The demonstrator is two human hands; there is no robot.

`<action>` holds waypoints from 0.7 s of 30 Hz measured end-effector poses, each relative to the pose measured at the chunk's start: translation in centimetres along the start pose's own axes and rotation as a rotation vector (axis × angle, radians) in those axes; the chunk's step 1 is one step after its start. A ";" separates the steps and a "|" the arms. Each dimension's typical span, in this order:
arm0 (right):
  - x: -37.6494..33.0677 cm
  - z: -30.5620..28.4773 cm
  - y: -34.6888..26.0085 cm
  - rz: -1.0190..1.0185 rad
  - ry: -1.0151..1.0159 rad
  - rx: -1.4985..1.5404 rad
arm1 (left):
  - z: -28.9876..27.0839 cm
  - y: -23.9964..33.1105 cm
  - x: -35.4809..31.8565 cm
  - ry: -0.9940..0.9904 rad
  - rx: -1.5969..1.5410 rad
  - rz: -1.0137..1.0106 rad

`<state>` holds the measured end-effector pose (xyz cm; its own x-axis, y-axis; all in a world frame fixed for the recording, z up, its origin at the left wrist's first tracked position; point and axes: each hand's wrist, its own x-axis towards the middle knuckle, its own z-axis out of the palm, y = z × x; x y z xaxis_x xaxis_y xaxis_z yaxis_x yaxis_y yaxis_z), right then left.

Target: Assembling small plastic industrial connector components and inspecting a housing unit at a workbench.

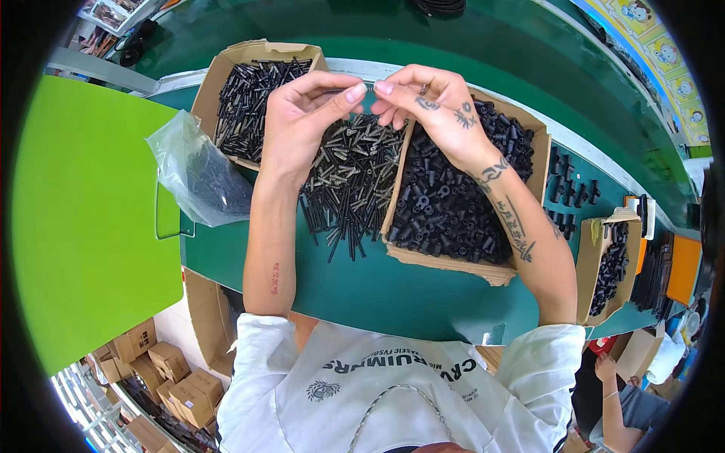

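Note:
My left hand (303, 113) and my right hand (442, 109) are raised over the table, fingertips almost meeting. Each pinches with thumb and forefinger; what lies between the tips is too small to make out. Below them is a loose heap of metal screws and dark pins (351, 170). Beside my left hand, a cardboard box (204, 102) holds many thin black rods (245, 98). Under my right forearm, a larger cardboard box (453, 266) is full of short black plastic fittings (438, 211).
A clear plastic bag (192, 166) of dark parts lies at the left, beside a bright green board (91, 204). Black fittings (570, 181) sit in rows on the green table (362, 294) at right, near a small box of parts (630, 264). Another person's arm (615, 408) shows lower right.

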<state>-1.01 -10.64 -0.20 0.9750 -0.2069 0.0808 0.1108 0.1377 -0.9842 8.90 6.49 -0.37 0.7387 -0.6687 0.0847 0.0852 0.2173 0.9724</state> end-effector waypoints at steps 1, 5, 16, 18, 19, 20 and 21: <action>0.1 0.2 0.0 0.025 0.005 0.017 | -0.2 -0.2 -0.1 0.000 -0.061 -0.022; 0.1 0.5 -0.3 0.043 0.004 0.013 | 0.1 -0.9 0.1 0.076 -0.263 -0.008; 1.8 -2.3 1.5 -0.608 -0.020 -1.101 | -8.0 3.2 -0.3 0.291 1.442 -0.144; 2.1 -2.0 1.7 -0.430 -0.119 -1.215 | -8.1 2.9 -0.7 0.284 1.482 -0.208; 2.3 -1.7 1.7 -0.432 -0.125 -1.214 | -7.9 3.0 -0.8 0.255 1.518 -0.260; 2.5 -1.5 1.3 -0.226 -0.176 -1.250 | -7.9 3.0 -0.9 0.226 1.554 -0.313; 2.7 -1.2 1.0 -0.018 -0.226 -1.278 | -8.1 3.1 -1.0 0.231 1.553 -0.318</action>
<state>1.55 -12.21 -1.16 0.9999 -0.0148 -0.0031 -0.0147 -0.9053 -0.4245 13.84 13.58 0.79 0.9172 -0.3955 -0.0477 -0.3761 -0.8991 0.2239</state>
